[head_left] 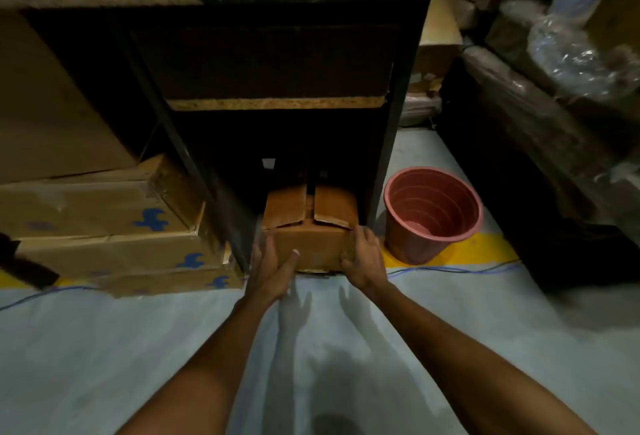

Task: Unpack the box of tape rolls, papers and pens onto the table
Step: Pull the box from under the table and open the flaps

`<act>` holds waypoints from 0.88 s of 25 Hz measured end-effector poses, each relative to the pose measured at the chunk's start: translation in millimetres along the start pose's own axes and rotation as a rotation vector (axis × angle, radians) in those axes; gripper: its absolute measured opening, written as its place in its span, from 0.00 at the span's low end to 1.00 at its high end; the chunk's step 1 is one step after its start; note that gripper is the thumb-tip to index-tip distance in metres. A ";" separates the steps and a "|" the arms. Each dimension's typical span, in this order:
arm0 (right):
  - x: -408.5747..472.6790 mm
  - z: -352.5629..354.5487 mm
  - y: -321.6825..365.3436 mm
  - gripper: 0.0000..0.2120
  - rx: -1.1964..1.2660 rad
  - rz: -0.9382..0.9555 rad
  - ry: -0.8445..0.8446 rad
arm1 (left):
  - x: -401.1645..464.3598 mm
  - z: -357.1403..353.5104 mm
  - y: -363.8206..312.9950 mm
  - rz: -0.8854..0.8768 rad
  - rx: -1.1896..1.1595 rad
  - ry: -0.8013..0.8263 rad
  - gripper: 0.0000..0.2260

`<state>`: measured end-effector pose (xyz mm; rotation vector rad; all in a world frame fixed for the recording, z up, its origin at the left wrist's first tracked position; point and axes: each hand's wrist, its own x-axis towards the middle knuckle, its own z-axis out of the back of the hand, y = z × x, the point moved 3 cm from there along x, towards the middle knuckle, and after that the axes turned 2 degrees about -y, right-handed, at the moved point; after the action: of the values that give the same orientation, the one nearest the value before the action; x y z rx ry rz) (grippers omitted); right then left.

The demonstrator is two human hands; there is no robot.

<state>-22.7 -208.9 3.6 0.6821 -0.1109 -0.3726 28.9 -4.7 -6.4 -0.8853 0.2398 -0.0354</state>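
I am looking down at both bare arms reaching forward to a small cardboard box (313, 249) that is sitting on the floor under the bottom shelf of a dark metal rack (388, 143). The box is lying directly between my two hands. My left hand (273, 263) is pressing against the box's left near corner, with the thumb stretched across the front face and the fingers going around the left side, where motion blur is hiding them, so I cannot tell how tightly they are curling. My right hand (363, 256) is gripping the right near corner: its fingers are curling over the top right edge while the thumb is pressing on the front face low down. Both hands are touching cardboard, so the box is being held from both sides at once.

Just beyond my fingers, the box's top flaps are lying loosely closed, with a dark gap running between them; whatever is inside is not showing. The far half of the box is sitting in shadow under the shelf.

Just right of my right hand, a reddish plastic bucket (433, 214) is standing upright on a yellow floor line (485, 251), apart from the box. Left of my left hand, beyond the rack's upright, flat cartons with blue markings (114, 226) are lying stacked. A thin blue cable (450, 270) is running across the grey floor (138, 348) near my wrists.
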 end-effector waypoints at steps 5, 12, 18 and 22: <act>17.8 -27.3 -9.6 0.37 -0.021 -0.002 -0.028 | 30.8 -10.8 0.2 -0.029 0.116 -0.058 0.34; 27.8 -56.2 -10.7 0.52 -0.070 -0.003 0.077 | 61.7 -14.0 18.7 0.014 0.057 0.033 0.30; 33.8 -67.2 0.3 0.59 -0.065 -0.073 0.067 | 64.3 -16.0 32.8 0.011 -0.045 0.061 0.35; 32.3 -61.7 9.0 0.65 -0.025 -0.143 0.137 | 56.3 -15.1 33.8 -0.021 -0.090 0.031 0.36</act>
<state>23.7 -177.8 -39.1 0.6907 0.0725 -0.4621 78.0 -2.0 -52.5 -0.9771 0.2627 -0.0578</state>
